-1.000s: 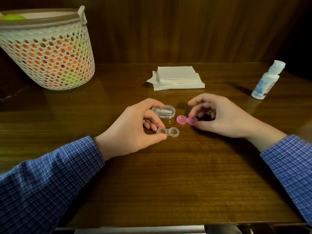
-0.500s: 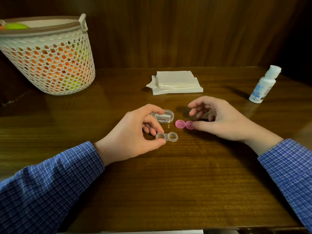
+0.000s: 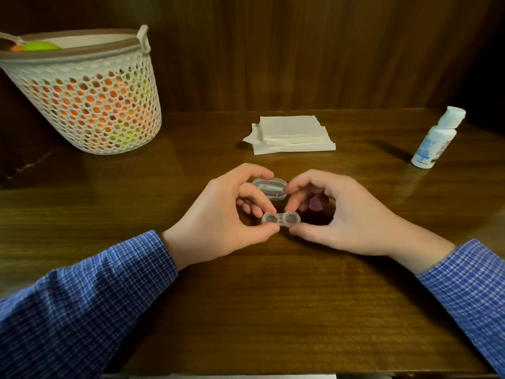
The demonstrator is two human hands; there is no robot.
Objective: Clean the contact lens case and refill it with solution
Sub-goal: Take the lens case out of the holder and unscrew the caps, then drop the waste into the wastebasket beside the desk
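Both hands are on the clear contact lens case [image 3: 281, 220] now, mid-table, just in front of a small clear lidded box [image 3: 270, 188]. The left hand [image 3: 226, 222] pinches its left well between thumb and curled fingers; the right hand [image 3: 344, 214] pinches the right well the same way. Both wells look uncapped, and a pink cap [image 3: 315, 202] lies tucked under the right hand's fingers. I can make out only the one.

The risks, as I judge them: this case is tiny and slick, so a squeeze off-centre could flick it across the table [image 3: 273, 310]. A careless right hand could knock that cap away. The tissue stack [image 3: 291, 134] and the solution bottle [image 3: 435, 138] sit well apart at the back, and the bottle looks tall and narrow, easily tipped on a hasty reach.
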